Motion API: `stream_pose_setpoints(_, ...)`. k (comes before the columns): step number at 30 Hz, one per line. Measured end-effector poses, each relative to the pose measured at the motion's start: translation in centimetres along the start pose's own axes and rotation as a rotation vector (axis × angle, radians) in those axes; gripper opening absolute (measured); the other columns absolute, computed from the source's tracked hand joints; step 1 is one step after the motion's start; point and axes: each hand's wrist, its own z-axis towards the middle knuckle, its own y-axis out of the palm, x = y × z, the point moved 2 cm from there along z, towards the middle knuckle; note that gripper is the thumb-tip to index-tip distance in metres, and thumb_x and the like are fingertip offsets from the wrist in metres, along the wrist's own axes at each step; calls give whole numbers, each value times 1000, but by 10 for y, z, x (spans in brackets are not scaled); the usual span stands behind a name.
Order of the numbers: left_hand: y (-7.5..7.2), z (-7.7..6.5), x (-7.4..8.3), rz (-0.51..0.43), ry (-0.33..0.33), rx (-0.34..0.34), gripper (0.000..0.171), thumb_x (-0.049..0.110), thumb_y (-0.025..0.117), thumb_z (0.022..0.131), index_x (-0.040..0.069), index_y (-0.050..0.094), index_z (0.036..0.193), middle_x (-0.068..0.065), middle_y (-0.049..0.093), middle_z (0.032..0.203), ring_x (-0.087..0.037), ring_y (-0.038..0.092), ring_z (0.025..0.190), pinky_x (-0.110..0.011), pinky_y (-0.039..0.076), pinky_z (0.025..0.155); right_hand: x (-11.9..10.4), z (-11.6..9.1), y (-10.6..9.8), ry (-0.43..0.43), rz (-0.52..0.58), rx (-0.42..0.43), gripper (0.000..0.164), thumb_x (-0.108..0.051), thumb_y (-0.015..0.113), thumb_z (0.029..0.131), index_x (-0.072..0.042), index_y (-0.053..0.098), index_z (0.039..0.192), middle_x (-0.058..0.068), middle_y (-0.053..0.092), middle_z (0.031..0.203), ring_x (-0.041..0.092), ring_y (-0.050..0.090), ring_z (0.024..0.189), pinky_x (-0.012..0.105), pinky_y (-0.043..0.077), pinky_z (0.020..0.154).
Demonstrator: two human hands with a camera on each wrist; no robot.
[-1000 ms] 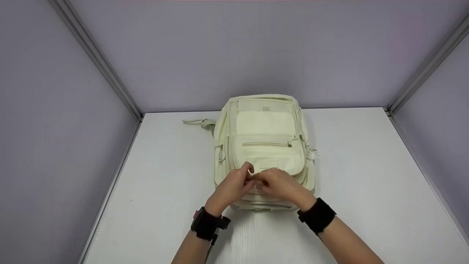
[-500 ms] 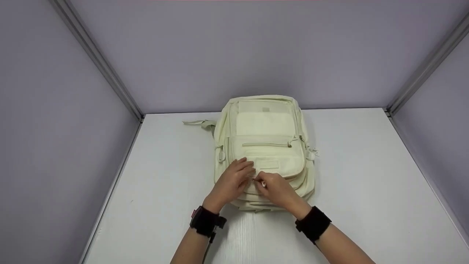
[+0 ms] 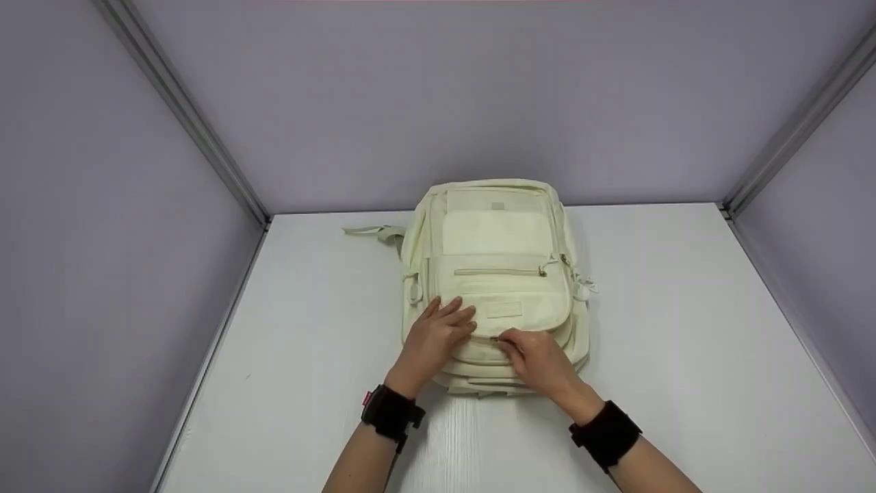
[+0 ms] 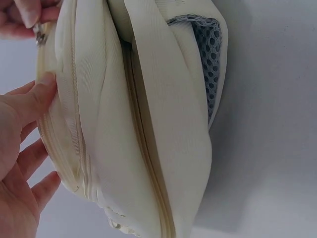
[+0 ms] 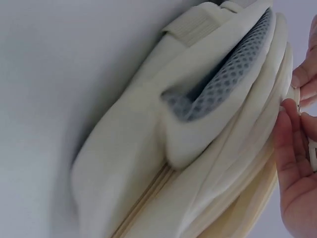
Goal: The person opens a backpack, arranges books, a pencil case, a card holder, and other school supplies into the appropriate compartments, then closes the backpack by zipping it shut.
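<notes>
A cream backpack lies on the table with its front pocket facing up. My left hand rests on the left of that pocket, fingers spread and fairly straight. In the left wrist view, its thumb presses the pocket's zipped edge. At the pocket's lower edge my right hand pinches a small metal zipper pull between thumb and forefinger. A white piece shows in the right palm in the right wrist view, mostly cut off by the frame.
The white table is bounded by grey panels at the back and sides. A strap trails from the backpack's left, and a cord hangs at its right. Grey mesh lines a side pocket.
My hands were together at the lower edge of the pocket. The left has flattened onto the pocket's front, and the right has drawn the zipper pull rightward along the edge.
</notes>
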Motion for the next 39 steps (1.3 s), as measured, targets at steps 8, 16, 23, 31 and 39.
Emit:
stream_pose_setpoints(8,-2,0,1,-24,9,16,21,15,64,93,13,76,110,-5,64,128,-27,53,126,-50,34,108,21,-18,-25,91,-19,52,12,2,77,83,-8,74,90,3,72,81,9,66,69,28,53,58)
stream_pose_setpoints(16,-2,2,1,-61,6,12,18,13,63,94,11,76,106,-4,66,124,-28,54,126,-53,34,107,44,-30,-43,126,-93,90,15,4,77,81,-8,75,90,2,72,83,15,69,73,32,54,63)
stream_pose_setpoints(23,-2,3,0,-127,0,-9,18,11,62,94,6,75,105,-8,67,122,-31,54,125,-58,33,106,70,-34,-56,178,-175,111,15,4,76,82,-8,75,92,6,70,80,21,66,70,39,53,62)
stream_pose_setpoints(31,0,0,-4,-224,-15,-6,15,8,66,93,3,75,104,-12,66,122,-32,52,126,-60,30,106,101,-18,-62,174,-269,145,10,2,75,84,-2,73,92,14,69,79,30,65,67,44,52,59)
stream_pose_setpoints(39,-2,2,-5,-320,-58,-77,13,6,66,92,2,75,101,-12,65,123,-31,49,129,-59,24,110,120,14,-65,169,-306,159,7,1,72,87,1,73,93,18,68,77,33,65,65,46,52,57)
